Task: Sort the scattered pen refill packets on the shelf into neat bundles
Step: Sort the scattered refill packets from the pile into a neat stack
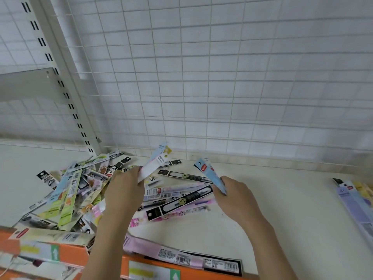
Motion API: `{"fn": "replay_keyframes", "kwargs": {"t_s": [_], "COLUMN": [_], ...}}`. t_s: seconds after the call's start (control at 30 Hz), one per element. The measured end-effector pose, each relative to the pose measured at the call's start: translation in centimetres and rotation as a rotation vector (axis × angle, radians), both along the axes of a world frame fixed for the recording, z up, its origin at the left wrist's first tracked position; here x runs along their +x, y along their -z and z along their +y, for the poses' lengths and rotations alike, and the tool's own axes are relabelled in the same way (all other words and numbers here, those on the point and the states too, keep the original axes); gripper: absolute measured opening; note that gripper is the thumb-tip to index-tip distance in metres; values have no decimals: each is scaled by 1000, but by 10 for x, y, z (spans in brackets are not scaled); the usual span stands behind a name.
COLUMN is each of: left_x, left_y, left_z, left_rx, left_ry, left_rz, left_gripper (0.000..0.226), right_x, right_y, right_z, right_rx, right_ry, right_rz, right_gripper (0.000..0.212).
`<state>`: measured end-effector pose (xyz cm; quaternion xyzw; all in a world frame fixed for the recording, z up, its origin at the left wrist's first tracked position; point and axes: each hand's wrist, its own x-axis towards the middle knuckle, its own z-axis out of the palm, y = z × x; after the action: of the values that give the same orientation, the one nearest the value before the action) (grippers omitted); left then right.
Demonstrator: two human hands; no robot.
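Left hand [123, 190] curled round a few pale packets [155, 162] above the scattered pile [80, 190] — right hand [234, 197] pinches a blue packet [210, 174] just right of it (probably one packet; blurry).

Packet heap [76, 190] left; bare shelf [282, 190] right

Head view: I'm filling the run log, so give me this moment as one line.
left hand: holds pale packets | right hand: holds blue packet | loose pile: unsorted | sorted bundle: far right
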<state>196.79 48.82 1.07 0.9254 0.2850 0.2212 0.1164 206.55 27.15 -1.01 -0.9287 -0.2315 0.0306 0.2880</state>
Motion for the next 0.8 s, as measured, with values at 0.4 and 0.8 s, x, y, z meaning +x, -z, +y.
{"fn": "replay_keyframes", "kwargs": {"t_s": [0.4, 0.8], "left_x": [-30, -48], "left_y": [-9, 0], "left_z": [-7, 6], "left_rx": [-158, -332], "left_ry": [-32, -121], "left_rz": [-180, -234], "left_gripper": [9, 15], "right_x": [-6, -14], "right_y": [-8, -7], "right_z": [38, 60], "right_rx": [-214, -355], "right_ry": [-306, -406], "right_rz": [-71, -144], "right_gripper": [11, 23]}}
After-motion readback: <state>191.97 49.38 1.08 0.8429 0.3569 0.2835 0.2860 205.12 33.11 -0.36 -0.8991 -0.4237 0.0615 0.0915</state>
